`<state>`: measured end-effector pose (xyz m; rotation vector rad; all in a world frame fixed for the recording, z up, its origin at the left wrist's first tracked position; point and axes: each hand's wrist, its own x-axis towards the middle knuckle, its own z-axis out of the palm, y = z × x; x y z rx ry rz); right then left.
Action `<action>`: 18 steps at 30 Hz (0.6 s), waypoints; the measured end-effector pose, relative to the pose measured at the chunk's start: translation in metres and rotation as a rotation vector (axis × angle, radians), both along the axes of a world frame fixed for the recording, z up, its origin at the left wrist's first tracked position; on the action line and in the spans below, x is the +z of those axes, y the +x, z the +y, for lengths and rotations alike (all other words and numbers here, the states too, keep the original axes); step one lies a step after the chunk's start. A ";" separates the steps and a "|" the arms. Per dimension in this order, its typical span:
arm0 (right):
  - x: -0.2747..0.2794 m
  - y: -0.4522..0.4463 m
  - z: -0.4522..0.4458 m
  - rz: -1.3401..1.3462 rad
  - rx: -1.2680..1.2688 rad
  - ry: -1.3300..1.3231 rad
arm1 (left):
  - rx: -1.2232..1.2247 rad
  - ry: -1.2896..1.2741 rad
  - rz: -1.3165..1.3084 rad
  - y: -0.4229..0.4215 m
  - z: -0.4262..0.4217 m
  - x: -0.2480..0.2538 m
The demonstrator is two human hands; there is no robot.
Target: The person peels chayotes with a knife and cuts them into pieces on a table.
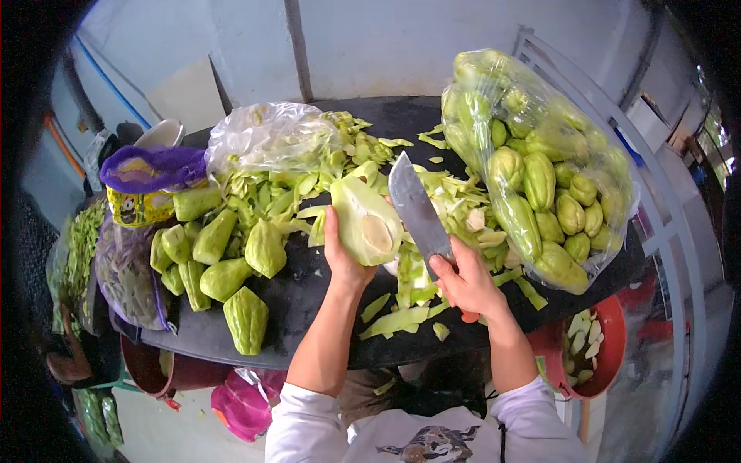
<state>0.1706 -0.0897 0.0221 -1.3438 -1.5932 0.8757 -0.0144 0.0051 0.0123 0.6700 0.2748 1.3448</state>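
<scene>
My left hand [346, 258] grips a halved chayote [363, 218], its pale cut face and seed turned up toward me. In my right hand [465, 279] is a broad-bladed knife [417, 204], its blade pointing up and away, close to the right side of the chayote half. Below both hands lie pale green peelings [413, 297] on the dark table [324, 336]. Several whole chayotes [265, 248] sit in a group left of my left hand.
A clear plastic bag [552, 170] full of chayotes stands at the right. Crumpled clear plastic [266, 135] rests on a peelings heap at the back. A red bucket [610, 339] with pale pieces stands below the right edge. A purple mesh bag [131, 270] lies at the left.
</scene>
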 end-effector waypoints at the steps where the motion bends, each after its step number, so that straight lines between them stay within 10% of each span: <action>1: -0.002 0.001 -0.002 -0.009 -0.002 -0.021 | -0.024 0.026 -0.015 -0.001 0.000 -0.003; 18: -0.002 -0.023 -0.005 0.165 0.124 -0.142 | -0.211 0.060 0.054 0.016 -0.016 -0.008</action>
